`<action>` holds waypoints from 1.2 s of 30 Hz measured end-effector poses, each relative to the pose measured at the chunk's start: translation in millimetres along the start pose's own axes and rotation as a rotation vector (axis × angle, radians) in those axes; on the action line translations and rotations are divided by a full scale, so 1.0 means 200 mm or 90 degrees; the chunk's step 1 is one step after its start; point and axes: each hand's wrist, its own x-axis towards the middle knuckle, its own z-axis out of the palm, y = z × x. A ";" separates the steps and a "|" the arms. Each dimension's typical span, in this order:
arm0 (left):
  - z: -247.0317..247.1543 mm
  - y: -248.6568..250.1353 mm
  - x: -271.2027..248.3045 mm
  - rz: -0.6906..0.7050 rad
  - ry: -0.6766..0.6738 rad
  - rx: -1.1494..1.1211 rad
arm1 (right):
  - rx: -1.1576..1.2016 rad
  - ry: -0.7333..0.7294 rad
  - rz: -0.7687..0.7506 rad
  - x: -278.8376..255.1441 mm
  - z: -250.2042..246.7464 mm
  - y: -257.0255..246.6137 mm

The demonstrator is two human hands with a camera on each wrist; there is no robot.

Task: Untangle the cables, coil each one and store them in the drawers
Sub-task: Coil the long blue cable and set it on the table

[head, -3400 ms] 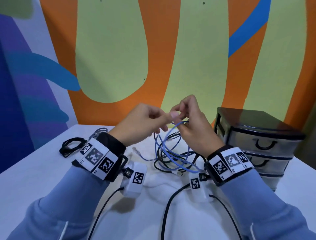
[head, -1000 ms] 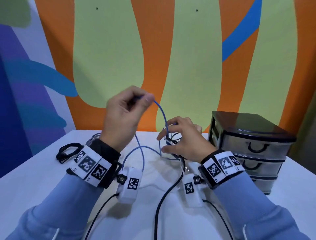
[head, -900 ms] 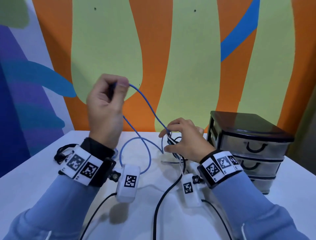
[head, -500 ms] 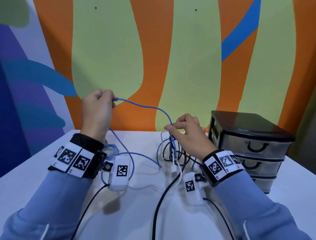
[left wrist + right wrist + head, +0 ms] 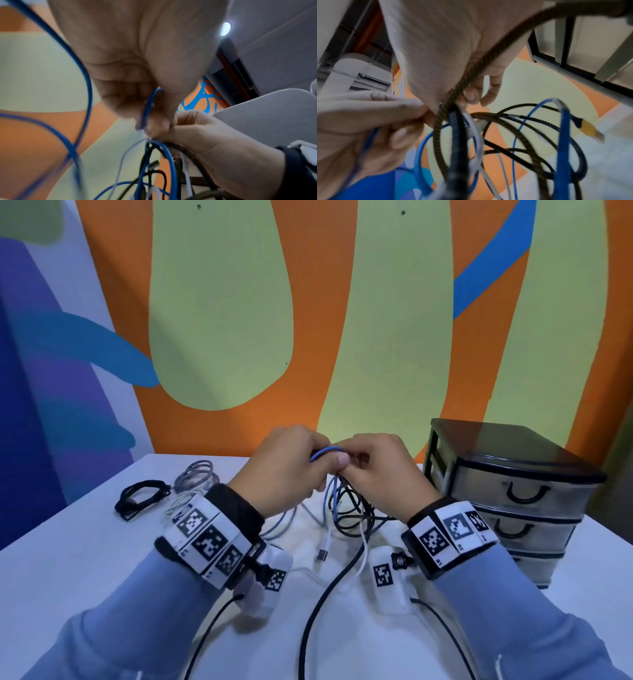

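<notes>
Your left hand [image 5: 289, 470] grip pinches the blue cable [image 5: 325, 451]; right hand [image 5: 383, 470] grip clutches the cable tangle [image 5: 349, 508] above the desk [image 5: 68, 559].

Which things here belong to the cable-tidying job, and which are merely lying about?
Belonging to the job:
left hand and right hand, gripping the blue cable
tangled cables
drawer unit
black coil
grey coil

Lying about:
painted wall
table

Recording room: painted mural wall [image 5: 219, 302], white table [image 5: 68, 559].
</notes>
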 end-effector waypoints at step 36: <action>-0.01 0.08 -0.03 0.206 0.076 0.076 | -0.008 -0.083 0.147 0.01 0.05 0.02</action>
